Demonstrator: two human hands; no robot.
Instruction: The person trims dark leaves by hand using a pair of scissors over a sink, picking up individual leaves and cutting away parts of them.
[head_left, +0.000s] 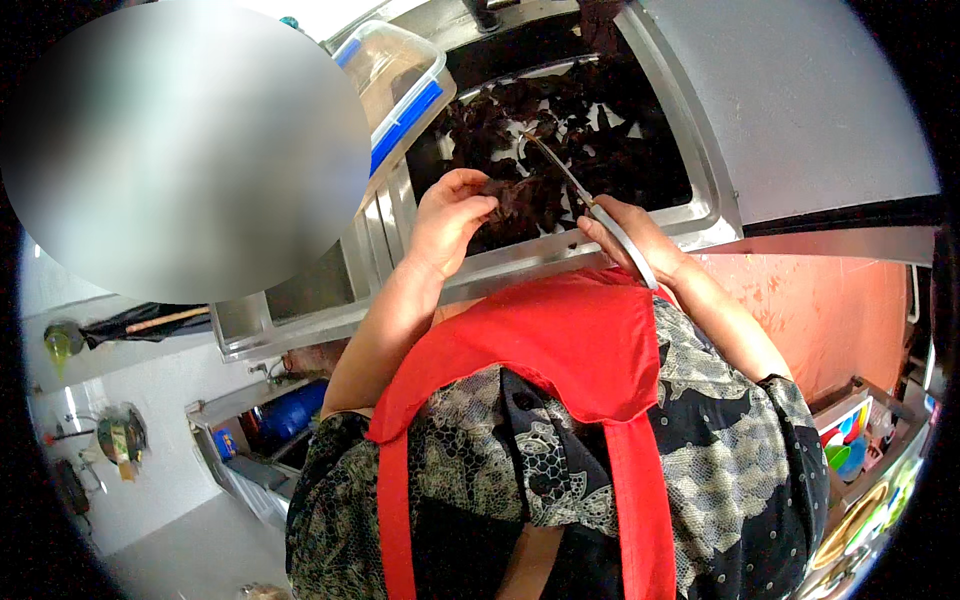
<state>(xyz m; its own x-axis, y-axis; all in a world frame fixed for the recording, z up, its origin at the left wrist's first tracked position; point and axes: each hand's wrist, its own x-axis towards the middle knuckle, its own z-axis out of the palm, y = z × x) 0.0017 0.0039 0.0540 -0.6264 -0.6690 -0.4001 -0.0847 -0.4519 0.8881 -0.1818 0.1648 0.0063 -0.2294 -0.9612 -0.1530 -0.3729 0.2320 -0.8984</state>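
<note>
In front of me is a steel sink (712, 169) with a wide metal rim. Many limp, dark brown, leaf-like pieces (622, 150) lie spread in it over something pale; what they are I cannot tell. My left hand (454, 217) pinches one thin dark piece (514, 199) between thumb and fingers, above the near left part of the sink. My right hand (634, 229) grips a pair of scissors (562, 169) with a long grey handle. Their metal blades point up and left over the pieces, apart from the left hand. Whether the blades are parted is unclear.
A clear plastic box (405, 82) with blue clips stands at the sink's left edge. A grey panel (787, 97) rises on the right. Behind me are another sink (262, 427) at left and a drawer of colourful utensils (847, 442) at right. A blurred oval hides the upper left.
</note>
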